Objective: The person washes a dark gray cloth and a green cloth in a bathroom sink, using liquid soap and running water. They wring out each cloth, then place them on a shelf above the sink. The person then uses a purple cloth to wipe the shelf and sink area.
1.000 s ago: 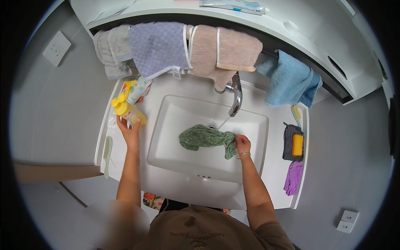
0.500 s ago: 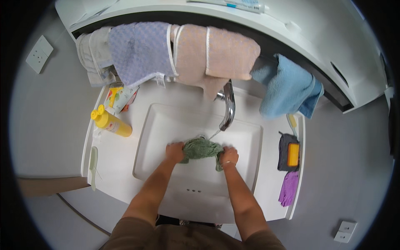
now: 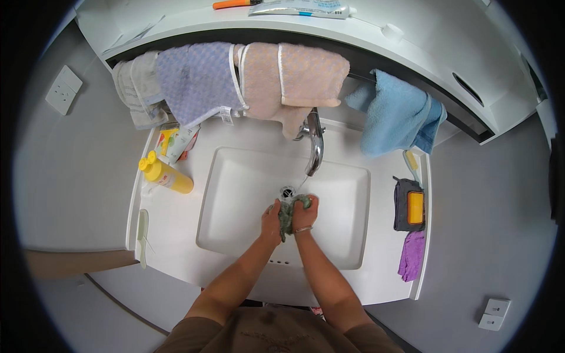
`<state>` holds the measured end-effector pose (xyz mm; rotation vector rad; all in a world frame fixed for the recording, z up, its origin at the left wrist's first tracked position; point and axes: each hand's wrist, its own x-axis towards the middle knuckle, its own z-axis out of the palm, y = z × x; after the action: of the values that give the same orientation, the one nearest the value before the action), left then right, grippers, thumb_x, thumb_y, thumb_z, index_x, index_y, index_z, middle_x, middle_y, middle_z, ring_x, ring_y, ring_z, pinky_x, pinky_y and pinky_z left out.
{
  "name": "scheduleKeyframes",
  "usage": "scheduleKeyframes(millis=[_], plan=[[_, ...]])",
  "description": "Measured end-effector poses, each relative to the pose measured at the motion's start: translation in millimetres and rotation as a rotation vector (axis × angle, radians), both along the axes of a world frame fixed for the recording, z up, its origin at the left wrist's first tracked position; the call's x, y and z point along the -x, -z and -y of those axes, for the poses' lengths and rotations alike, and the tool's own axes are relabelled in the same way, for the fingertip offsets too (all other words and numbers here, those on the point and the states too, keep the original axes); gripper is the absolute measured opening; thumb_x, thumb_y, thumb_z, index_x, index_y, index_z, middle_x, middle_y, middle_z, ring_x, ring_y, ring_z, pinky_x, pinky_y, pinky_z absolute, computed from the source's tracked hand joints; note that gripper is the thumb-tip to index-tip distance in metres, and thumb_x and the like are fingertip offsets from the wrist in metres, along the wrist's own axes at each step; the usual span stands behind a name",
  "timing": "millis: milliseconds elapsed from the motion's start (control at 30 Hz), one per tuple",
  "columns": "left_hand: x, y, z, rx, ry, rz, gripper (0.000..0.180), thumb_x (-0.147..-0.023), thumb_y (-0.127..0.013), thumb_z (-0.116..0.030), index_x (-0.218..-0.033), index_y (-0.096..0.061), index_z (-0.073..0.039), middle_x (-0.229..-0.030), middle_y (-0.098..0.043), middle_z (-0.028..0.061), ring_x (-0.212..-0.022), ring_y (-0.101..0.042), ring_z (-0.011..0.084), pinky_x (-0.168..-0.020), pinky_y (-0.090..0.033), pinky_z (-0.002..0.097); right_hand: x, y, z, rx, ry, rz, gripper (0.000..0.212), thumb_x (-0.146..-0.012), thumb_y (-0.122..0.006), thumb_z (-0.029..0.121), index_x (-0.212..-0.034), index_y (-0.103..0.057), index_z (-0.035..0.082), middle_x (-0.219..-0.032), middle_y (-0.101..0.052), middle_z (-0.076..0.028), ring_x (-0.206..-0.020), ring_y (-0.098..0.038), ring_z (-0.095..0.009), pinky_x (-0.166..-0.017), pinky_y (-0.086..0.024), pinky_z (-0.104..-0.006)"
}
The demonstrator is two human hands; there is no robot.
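Note:
A wet green cloth (image 3: 285,218) is bunched between my two hands over the white sink basin (image 3: 229,170). My left hand (image 3: 271,222) grips its left side, and my right hand (image 3: 305,213) is closed round the right side, with part of the cloth showing above the knuckles. Some of the cloth dangles below. Just beyond the hands is the metal drain (image 3: 287,192). A thin stream of water runs from the chrome faucet (image 3: 316,147) down near the cloth.
Yellow bottles (image 3: 168,175) and tubes stand left, beside a pale green comb (image 3: 142,235). On the right lie a dark cloth (image 3: 402,203) with an orange bar on it, a purple cloth (image 3: 412,256) and a brush. Several towels (image 3: 200,79) hang behind the faucet.
My hands have come together from wide apart, and the cloth stretched between them is now bunched up. The drain has come into sight. The whole view has shifted slightly.

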<state>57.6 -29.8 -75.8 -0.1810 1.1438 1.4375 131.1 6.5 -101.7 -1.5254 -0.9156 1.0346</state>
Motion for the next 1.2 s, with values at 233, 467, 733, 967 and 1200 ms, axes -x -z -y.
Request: scheduleKeyframes(millis=[233,467,733,967,1200], plan=[[22,65,-14,-0.168,0.089,0.379,0.03,-0.091,-0.049,-0.035,-0.089,-0.058,-0.007,-0.081,-0.059,0.0051,-0.073,-0.057,0.0176,-0.062,-0.049,0.0333,15,-30,36,-0.297,-0.266,0.442,0.016,-0.081,-0.059,0.017,-0.078,-0.059,0.001,-0.079,-0.059,-0.018,-0.07,-0.057,-0.033,-0.065,-0.047,-0.0392],[13,42,-17,-0.022,0.139,0.086,0.03,-0.088,-0.052,-0.035,-0.095,-0.058,-0.007,-0.087,-0.059,0.0066,-0.082,-0.057,0.0224,-0.073,-0.049,0.0371,13,-42,34,-0.48,-0.236,0.525,0.023,-0.077,-0.064,0.017,-0.064,-0.052,0.002,-0.063,-0.053,-0.017,-0.061,-0.052,-0.034,-0.057,-0.043,-0.0408],[17,19,-2,-0.082,0.345,0.179,0.029,-0.088,-0.053,-0.015,-0.115,-0.049,-0.006,-0.105,-0.057,0.0103,-0.092,-0.058,0.0237,-0.08,-0.051,0.0355,-49,22,-28,0.047,0.071,-0.143,0.028,-0.088,-0.059,0.025,-0.075,-0.056,0.001,-0.069,-0.06,-0.003,-0.06,-0.051,-0.014,-0.057,-0.045,-0.0306],[30,131,-7,-0.245,0.107,0.329,0.022,-0.093,-0.044,-0.018,-0.111,-0.051,-0.006,-0.104,-0.057,0.0135,-0.089,-0.058,0.0238,-0.075,-0.05,0.0424,15,-31,65,-0.467,-0.419,0.406,0.018,-0.087,-0.056,0.02,-0.087,-0.059,0.003,-0.082,-0.061,-0.012,-0.073,-0.058,-0.024,-0.069,-0.046,-0.0309],[-17,41,-3,-0.392,0.193,-0.162,0.027,-0.092,-0.048,-0.031,-0.102,-0.058,-0.007,-0.096,-0.059,0.0047,-0.088,-0.055,0.0168,-0.078,-0.046,0.0318,2,-41,8,-0.302,-0.246,0.381,0.031,-0.081,-0.059,0.022,-0.059,-0.052,0.001,-0.061,-0.055,-0.016,-0.057,-0.054,-0.035,-0.055,-0.043,-0.0418]])
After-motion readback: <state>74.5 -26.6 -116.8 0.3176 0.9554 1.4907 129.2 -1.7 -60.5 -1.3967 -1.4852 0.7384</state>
